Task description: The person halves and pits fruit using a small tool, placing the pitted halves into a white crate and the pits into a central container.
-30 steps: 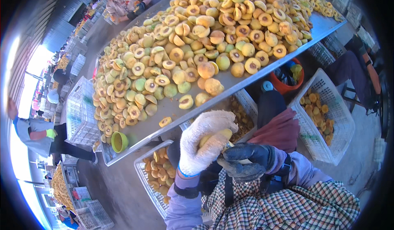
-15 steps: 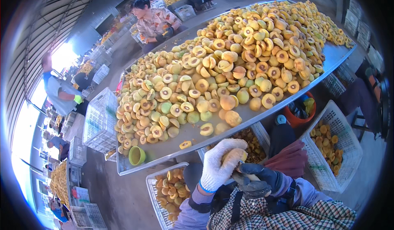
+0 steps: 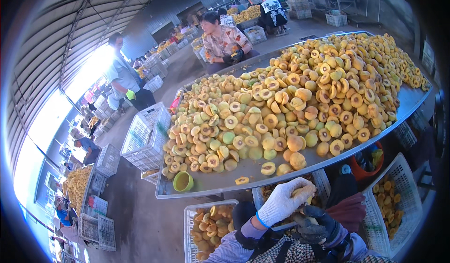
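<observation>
My left hand (image 3: 283,202), in a white knit glove with a blue cuff, is closed around a yellow peach piece (image 3: 307,192) just beyond the table's near edge. Close beside it, my right hand (image 3: 317,226) wears a dark, worn glove. Its fingers are curled shut, and what they grip is hidden. In front of both hands spreads a big heap of halved yellow peaches (image 3: 281,117), many showing brown centres, on a metal table (image 3: 225,180). One small peach half (image 3: 242,180) lies apart near the front edge.
A green cup (image 3: 183,182) stands at the table's near left corner. White crates of peach pieces sit below: one at left (image 3: 188,221), one at right (image 3: 373,218). An orange bucket (image 3: 377,167) is under the table. A co-worker (image 3: 227,42) sits across; another person (image 3: 124,75) stands at left.
The view has swung up and left, so the table appears lower and further right. Both hands stay close together, the left still holding the peach. The person at left has turned.
</observation>
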Available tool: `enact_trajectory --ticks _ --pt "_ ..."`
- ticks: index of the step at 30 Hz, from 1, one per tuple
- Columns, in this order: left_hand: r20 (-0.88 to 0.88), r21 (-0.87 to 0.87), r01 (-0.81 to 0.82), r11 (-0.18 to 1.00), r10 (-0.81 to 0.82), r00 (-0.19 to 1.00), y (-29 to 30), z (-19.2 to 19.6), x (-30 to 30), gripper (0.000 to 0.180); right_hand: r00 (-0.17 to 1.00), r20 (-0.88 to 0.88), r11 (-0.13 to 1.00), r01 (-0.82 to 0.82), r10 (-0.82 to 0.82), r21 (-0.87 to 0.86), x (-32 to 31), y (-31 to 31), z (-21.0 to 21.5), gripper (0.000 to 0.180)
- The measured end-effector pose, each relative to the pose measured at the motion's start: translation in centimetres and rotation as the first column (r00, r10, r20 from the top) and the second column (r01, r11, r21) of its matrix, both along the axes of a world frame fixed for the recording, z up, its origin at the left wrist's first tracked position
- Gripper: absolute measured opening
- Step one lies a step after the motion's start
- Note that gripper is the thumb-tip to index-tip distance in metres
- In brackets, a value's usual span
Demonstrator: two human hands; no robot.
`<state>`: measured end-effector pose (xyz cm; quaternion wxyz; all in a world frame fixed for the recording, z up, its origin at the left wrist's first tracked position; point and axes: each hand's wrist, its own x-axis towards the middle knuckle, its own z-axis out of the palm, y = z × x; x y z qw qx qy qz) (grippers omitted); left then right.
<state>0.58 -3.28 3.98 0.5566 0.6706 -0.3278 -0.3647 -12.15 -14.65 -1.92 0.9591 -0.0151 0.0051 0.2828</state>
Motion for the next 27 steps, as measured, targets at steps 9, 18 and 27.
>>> enact_trajectory --ticks 9,18,27 --pt "-0.162 -0.202 0.059 0.978 -0.093 0.982 0.6 -2.4 0.1 0.019 0.998 -0.050 0.997 -0.044 0.048 0.061 -0.4 0.4 -1.0 0.035" --pt "0.403 -0.332 0.127 0.935 0.019 0.915 -0.9 -1.0 -0.2 0.017 1.000 0.005 0.999 -0.010 0.010 0.051 -1.0 -0.1 -0.2 0.035" --pt "-0.381 -0.393 -0.354 0.849 0.199 0.903 -1.4 -2.1 -3.7 0.045 0.991 0.091 0.982 -0.107 0.093 0.157 -0.3 -0.5 0.2 0.036"
